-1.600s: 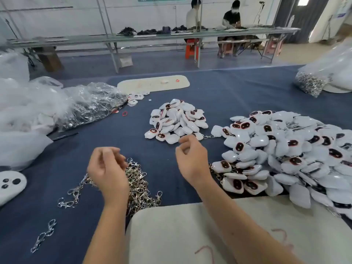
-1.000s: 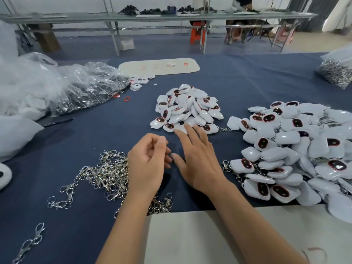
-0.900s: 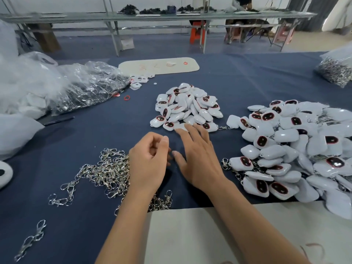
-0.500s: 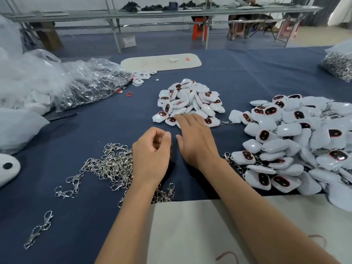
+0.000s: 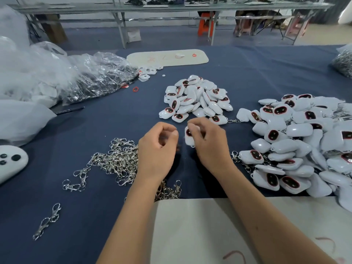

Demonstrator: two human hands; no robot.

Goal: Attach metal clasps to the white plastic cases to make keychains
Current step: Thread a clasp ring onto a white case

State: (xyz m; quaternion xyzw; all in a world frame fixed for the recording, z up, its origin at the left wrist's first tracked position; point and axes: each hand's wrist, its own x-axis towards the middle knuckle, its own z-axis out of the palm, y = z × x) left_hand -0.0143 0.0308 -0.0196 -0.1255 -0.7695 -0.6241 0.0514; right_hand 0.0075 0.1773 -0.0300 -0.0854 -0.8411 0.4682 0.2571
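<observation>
Since the previous frame, right hand (image 5: 208,142) has curled its fingers around one white case (image 5: 189,137), now lifted just in front of the small case pile (image 5: 196,99). Left hand (image 5: 157,149) hovers beside the case, fingers loosely curled, thumb near forefinger; whether it pinches anything cannot be determined. Loose metal clasps (image 5: 116,161) lie left of the left hand on the blue table cloth (image 5: 106,119). Right of the small case pile sits the large pile of cases (image 5: 304,141).

Assembly workshop, long worktables (image 5: 171,8), heaped parts (image 5: 304,140)
</observation>
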